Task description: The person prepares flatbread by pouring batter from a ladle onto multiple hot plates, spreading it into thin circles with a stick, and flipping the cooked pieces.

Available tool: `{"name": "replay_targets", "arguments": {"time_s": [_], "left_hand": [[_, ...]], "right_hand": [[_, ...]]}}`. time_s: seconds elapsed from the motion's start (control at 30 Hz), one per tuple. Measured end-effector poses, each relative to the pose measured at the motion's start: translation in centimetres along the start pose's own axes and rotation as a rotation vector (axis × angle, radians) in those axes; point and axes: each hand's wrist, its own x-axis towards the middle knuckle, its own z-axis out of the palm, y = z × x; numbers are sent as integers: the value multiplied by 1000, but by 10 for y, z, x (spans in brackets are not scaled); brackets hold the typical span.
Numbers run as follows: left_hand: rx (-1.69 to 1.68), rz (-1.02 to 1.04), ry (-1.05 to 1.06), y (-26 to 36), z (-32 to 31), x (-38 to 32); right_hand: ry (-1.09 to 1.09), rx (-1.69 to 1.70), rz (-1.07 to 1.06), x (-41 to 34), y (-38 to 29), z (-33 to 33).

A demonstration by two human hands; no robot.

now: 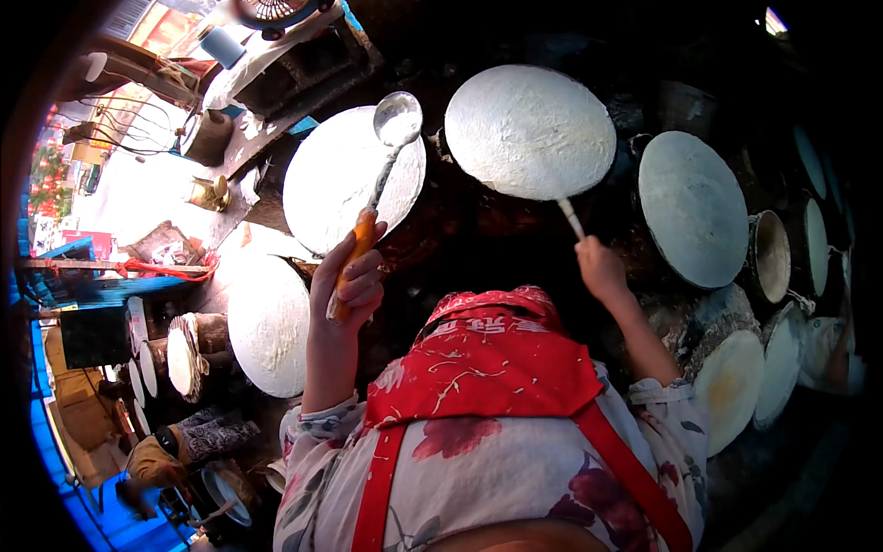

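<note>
My left hand [355, 279] grips the orange handle of a metal ladle [399, 117], whose bowl holds some white stuff. The ladle is held up in front of a round white-coated surface [331, 186]. My right hand [602, 268] is closed around a thin pale stick [570, 217]. The stick's far end reaches the near rim of another round white surface [528, 131], which looks wrinkled; contact cannot be told. To the right stands a smoother, greyer round surface [693, 207]. A red apron [483, 372] with white splashes covers my front.
At left, a further white disc [269, 324] stands near my left forearm. Several pale discs, one with a yellowish patch [728, 393], line the right. A fan [276, 10], a blue canister [221, 47] and a brass-coloured vessel [210, 193] are at upper left. Much of the background is dark.
</note>
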Motion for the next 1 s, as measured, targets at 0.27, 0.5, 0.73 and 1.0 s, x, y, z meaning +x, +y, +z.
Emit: {"name": "replay_targets", "arguments": {"time_s": [0.27, 0.5, 0.73, 1.0], "left_hand": [[21, -74, -34, 9, -37, -20], [17, -215, -1, -13, -42, -22], [85, -106, 97, -61, -32, -65], [-34, 13, 71, -163, -56, -94]], "right_hand": [[-106, -89, -32, -62, -37, 10], [-90, -122, 1, -123, -42, 23], [-117, -191, -75, -128, -20, 11], [-171, -131, -186, -132, 58, -16]]}}
